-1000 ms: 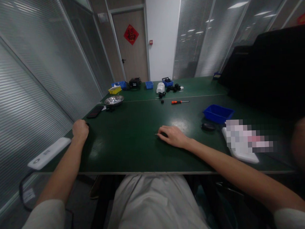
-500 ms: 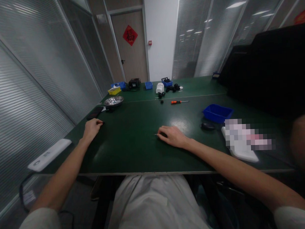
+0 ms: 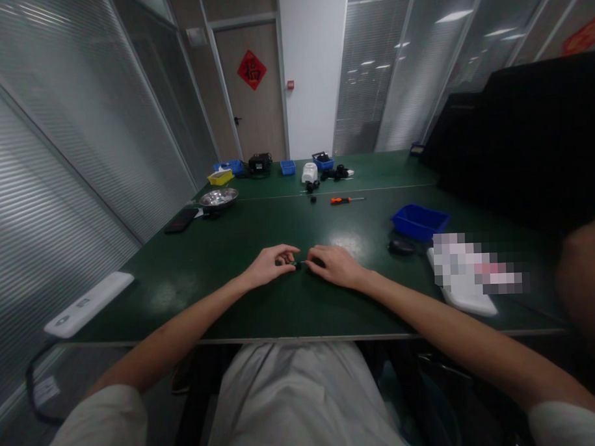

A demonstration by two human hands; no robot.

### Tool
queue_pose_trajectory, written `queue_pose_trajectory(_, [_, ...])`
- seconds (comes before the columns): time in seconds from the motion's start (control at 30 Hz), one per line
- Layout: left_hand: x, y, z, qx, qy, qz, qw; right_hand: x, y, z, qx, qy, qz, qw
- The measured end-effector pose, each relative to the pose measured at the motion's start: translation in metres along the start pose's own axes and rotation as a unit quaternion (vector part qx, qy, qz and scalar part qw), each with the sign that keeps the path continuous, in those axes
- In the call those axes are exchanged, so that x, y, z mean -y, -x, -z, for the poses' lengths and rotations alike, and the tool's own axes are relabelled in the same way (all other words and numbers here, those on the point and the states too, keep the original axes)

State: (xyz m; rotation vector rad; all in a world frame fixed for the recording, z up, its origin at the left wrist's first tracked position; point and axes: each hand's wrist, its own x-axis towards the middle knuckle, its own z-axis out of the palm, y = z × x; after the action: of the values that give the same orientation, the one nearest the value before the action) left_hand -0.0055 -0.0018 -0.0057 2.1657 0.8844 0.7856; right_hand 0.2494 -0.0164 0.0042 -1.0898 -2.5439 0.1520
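Observation:
Near the middle of the green table, my two hands are almost touching at the fingertips. My left hand (image 3: 270, 265) is curled, with a small black part (image 3: 298, 265) between its thumb and fingers; its exact kind is too small to make out. Facing it, my right hand (image 3: 335, 266) rests on the tabletop with thumb and index finger pinched on a thin metal rod (image 3: 304, 262). The rod's tip points left, right beside the black part. Most of the rod is hidden by the fingers, and I cannot tell whether the two pieces touch.
To the right are a blue tray (image 3: 419, 222), a black computer mouse (image 3: 401, 247) and a white board (image 3: 469, 301) under a blurred patch. Farther back lie an orange screwdriver (image 3: 340, 201) and a metal bowl (image 3: 219, 199). A white power strip (image 3: 89, 304) is at left.
My left hand has moved right from the table's left side, bringing the small black part to the rod. My right hand has stayed nearly in place, still pinching the rod.

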Motion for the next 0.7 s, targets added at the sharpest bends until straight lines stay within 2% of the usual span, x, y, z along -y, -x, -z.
queue_pose_trajectory(0.3, [-0.006,0.012,0.003,-0.037,-0.106,-0.018,0.994,0.003,0.000,0.002,0.008,0.008,0.007,1.000])
queue_pose_trajectory(0.7, [-0.006,0.013,0.005,-0.038,-0.073,-0.042,0.996,0.006,0.001,-0.002,0.005,0.019,0.027,0.999])
